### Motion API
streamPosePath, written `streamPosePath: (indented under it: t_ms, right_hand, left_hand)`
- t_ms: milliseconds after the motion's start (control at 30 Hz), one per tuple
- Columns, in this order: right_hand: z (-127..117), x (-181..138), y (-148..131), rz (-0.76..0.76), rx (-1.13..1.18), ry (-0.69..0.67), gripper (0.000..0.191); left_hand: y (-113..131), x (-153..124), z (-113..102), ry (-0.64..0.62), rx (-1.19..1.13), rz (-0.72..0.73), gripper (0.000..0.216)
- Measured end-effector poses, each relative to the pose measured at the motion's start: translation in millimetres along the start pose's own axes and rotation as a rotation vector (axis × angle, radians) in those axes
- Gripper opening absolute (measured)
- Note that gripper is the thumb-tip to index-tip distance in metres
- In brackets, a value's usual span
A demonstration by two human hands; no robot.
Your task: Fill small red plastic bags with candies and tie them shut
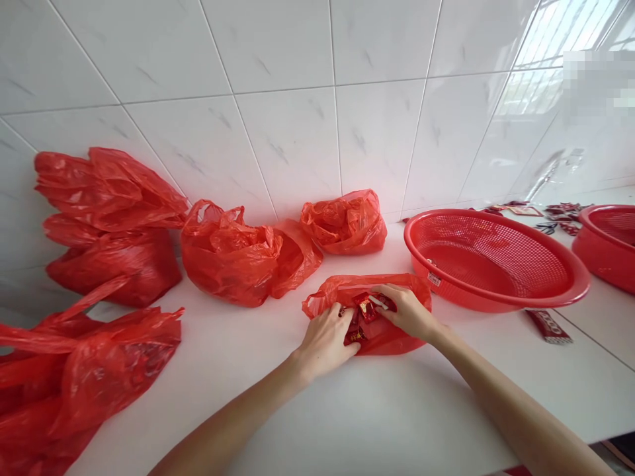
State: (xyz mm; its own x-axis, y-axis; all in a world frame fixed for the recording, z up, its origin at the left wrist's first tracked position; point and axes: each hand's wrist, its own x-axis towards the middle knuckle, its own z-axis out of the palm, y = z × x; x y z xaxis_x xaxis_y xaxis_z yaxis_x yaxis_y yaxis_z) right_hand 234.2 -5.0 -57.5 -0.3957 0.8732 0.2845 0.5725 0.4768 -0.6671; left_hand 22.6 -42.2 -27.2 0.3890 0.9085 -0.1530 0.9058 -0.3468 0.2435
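Small shiny red packets (367,308) with gold marks lie on a red plastic bag (391,345) spread on the white table. My left hand (325,338) curls around the left side of the packets, its thumb low and its fingers bent over them. From the right, my right hand (407,312) closes its fingertips on packets at the far side of the little pile. A small white strip (379,302) shows by its fingers. How many packets each hand grips is partly hidden by the fingers.
Right of the bag stands a red mesh basket (476,291), with another red basket (602,248) beyond. A dark red packet strip (548,326) lies near the basket. Filled red bags (228,258) stand along the tiled wall and at left. Black scissors (546,228) lie between the baskets.
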Motion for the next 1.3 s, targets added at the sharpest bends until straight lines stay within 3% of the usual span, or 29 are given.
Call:
streamPosePath:
  t_ms: [133,300,400,800,1000,1100,1167,1300]
  right_hand:
    - [0,1,-2,0.047,0.143,0.124,0.022]
    - [-1,0,-5,0.045,0.143,0.115,0.027]
    - [1,-1,-4,0.043,0.14,0.1,0.029]
    - [6,-2,-1,0.073,0.136,0.089,0.031]
    - [-1,-3,-11,-0.045,0.114,0.114,0.03]
    - [-4,-5,-19,-0.078,0.23,0.028,0.026]
    - [-4,-6,-22,-0.019,0.373,-0.035,0.028]
    - [-2,-7,-25,0.089,0.638,-0.034,0.028]
  left_hand:
    - [-5,2,-1,0.004,-0.099,0.031,0.045]
    - [-14,7,4,0.138,-0.17,0.109,0.017]
    - [-16,10,8,0.147,-0.167,0.091,0.014]
    - [-22,21,21,0.284,-0.222,0.141,0.046]
    - [-18,18,15,0.452,-0.402,0.376,0.051]
    - [-14,16,15,0.556,-0.468,0.49,0.044]
    - [-12,15,15,0.598,-0.486,0.525,0.041]
    - [-9,13,11,0.607,-0.556,0.452,0.041]
